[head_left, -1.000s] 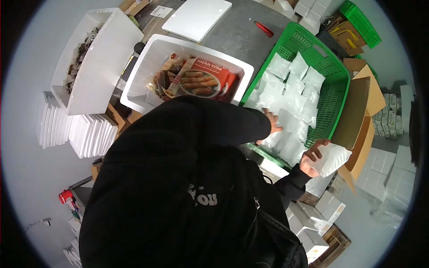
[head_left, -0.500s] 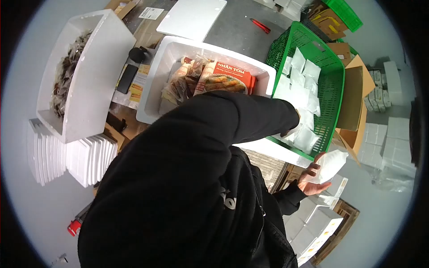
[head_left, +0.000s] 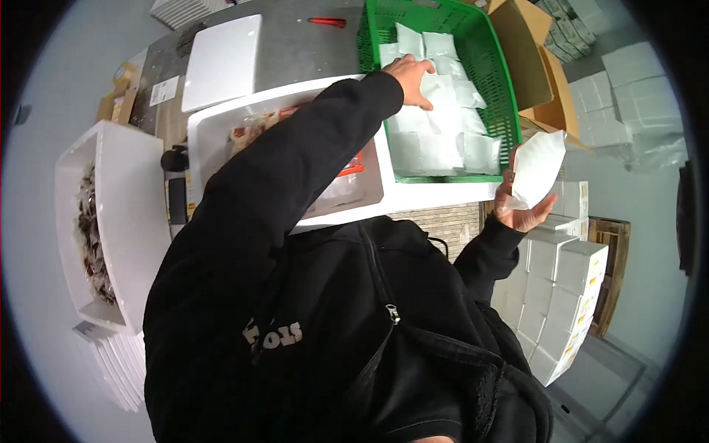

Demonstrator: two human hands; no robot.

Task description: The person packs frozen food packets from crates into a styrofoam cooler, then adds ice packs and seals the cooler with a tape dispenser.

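My left hand (head_left: pixel 410 80) reaches over the foam box into a green plastic basket (head_left: pixel 509 111). Its fingers are spread, with thumb and fingertips over or touching the white ice packs (head_left: pixel 428 151) lying there in rows; no grip on any of them shows. To the right of the basket's near corner, my right hand (head_left: pixel 526 210) is closed on another white ice pack (head_left: pixel 539 168), held tilted up. Below my left sleeve, the white foam box (head_left: pixel 382 173) contains bagged food and a red packet (head_left: pixel 353 165), both mostly hidden by the arm.
A foam lid (head_left: pixel 221 63) and a red cutter (head_left: pixel 327 22) lie on the grey table. At left stands a foam box (head_left: pixel 133 221) of dark bagged goods. An open cardboard box (head_left: pixel 524 55) is beyond the basket; white cartons (head_left: pixel 561 288) are stacked at right.
My left hand has shifted from the basket's near side toward its far left, and its spread fingers now show. My right hand keeps its ice pack. The view has turned.
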